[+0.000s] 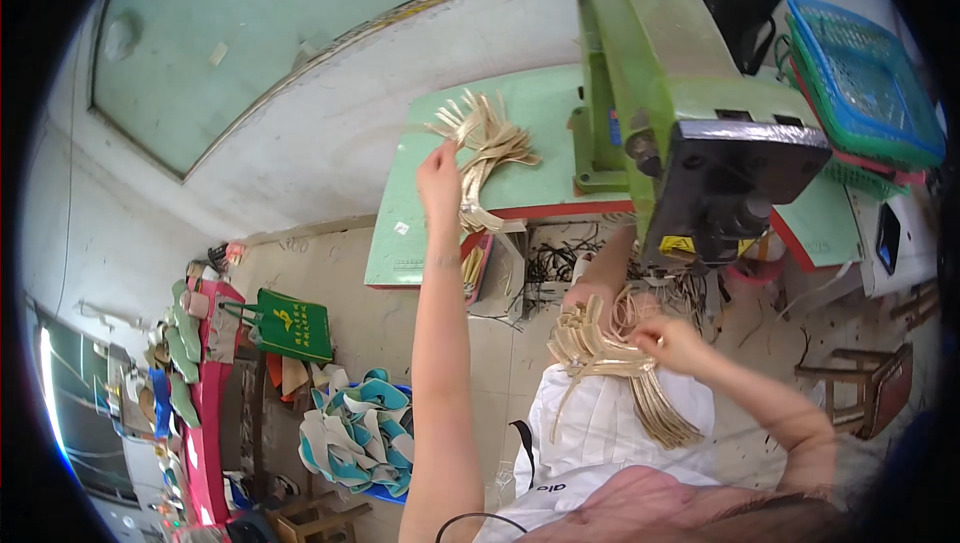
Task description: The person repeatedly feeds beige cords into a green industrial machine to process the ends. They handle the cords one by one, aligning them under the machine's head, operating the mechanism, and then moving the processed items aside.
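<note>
Currently left hand (438, 181) pinches gold straps (485, 143) piled on the green table (540, 103) — right hand (672, 341), grip closed, holds a strap bundle (610, 363) over the lap.

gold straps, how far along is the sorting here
Looks partway. Done: a fanned pile of gold straps already lies on the green table, hanging over its edge. In hand: the left hand is at that pile, fingers on a strap. Left: the right hand holds a thick bundle of gold straps over the lap, not yet on the table.
</note>
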Tool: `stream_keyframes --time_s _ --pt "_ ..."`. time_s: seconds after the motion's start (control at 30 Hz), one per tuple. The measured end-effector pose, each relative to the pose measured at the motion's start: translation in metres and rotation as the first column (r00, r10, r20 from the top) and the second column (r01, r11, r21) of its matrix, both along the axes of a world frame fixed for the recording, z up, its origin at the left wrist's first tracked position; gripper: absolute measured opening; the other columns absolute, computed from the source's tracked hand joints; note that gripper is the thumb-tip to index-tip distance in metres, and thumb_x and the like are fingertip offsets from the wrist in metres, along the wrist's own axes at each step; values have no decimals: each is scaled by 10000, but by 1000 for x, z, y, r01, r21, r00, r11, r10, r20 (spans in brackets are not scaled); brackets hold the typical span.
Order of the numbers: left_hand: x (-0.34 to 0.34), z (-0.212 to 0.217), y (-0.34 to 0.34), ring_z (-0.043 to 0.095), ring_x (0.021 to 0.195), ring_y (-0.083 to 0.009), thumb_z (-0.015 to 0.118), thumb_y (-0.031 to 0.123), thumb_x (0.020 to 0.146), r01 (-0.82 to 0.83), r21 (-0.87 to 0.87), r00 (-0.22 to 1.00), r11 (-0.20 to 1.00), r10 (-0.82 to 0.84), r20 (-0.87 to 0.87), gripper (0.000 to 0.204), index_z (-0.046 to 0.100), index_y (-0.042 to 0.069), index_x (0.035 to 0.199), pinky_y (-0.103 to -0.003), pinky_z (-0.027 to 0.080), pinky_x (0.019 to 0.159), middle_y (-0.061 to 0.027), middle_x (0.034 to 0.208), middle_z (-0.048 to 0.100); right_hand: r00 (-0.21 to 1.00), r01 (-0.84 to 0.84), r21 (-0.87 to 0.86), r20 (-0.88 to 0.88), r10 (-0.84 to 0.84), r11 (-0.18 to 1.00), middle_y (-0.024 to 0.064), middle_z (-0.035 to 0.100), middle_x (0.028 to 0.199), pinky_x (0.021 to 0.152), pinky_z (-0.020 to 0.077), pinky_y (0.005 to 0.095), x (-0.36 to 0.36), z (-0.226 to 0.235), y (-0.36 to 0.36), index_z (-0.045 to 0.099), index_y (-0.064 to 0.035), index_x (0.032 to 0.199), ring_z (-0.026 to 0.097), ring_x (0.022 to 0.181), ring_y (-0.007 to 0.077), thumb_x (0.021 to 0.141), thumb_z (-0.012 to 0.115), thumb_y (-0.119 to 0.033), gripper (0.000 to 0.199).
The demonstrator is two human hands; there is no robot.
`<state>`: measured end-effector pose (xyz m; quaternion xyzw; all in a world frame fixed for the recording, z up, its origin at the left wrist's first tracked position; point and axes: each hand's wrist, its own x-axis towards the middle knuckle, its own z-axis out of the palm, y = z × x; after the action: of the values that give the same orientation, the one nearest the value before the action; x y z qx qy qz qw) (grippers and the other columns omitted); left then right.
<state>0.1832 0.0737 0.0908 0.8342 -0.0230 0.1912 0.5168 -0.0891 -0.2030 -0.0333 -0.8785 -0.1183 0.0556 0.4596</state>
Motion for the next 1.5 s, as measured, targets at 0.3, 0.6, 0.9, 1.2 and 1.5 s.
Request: stream_keyframes --time_s 0.3,0.6,0.9,1.2,1.5 --pt "63 -98 -34 277 1312 -363 449 377 913 -383 682 921 623 198 336 551 390 15 1324 -455 215 1067 -229 1387 345 968 132 -363 250 -40 922 94 556 971 823 379 406 -15 -85 49 597 -59 1024 517 955 272 761 659 -239 324" --pt "-175 -49 -58 562 964 -311 633 246 803 721 529 640 448 -723 -259 391 565 31 1123 -393 457 782 -143 1101 570 994 86 173 50 -96 981 123 587 822 666 455 347 -10 -32 28 604 5 877 582 762 292 819 606 -94 114" --pt "-196 -6 -83 497 613 -41 615 140 866 801 -342 385 492 -859 -336 153 668 -3 870 -198 385 526 4 709 604 966 -243 -23 -90 241 970 47 599 707 561 425 275 24 166 -64 681 -48 818 548 614 153 780 690 -207 163" --pt "-218 1 -122 508 611 -49 564 116 898 541 -663 491 517 -835 -249 183 665 -16 821 -177 384 541 -64 757 659 952 -305 -303 -81 295 903 14 652 740 632 471 268 77 227 -96 660 -43 819 603 687 117 729 758 -251 247" --pt "-218 -2 -90 485 607 -38 572 152 895 372 -668 711 645 -661 -242 177 661 14 828 -178 349 534 -4 688 617 912 -382 -162 93 400 910 53 648 960 792 467 276 77 217 -88 573 -47 1104 594 878 158 778 710 -178 377"
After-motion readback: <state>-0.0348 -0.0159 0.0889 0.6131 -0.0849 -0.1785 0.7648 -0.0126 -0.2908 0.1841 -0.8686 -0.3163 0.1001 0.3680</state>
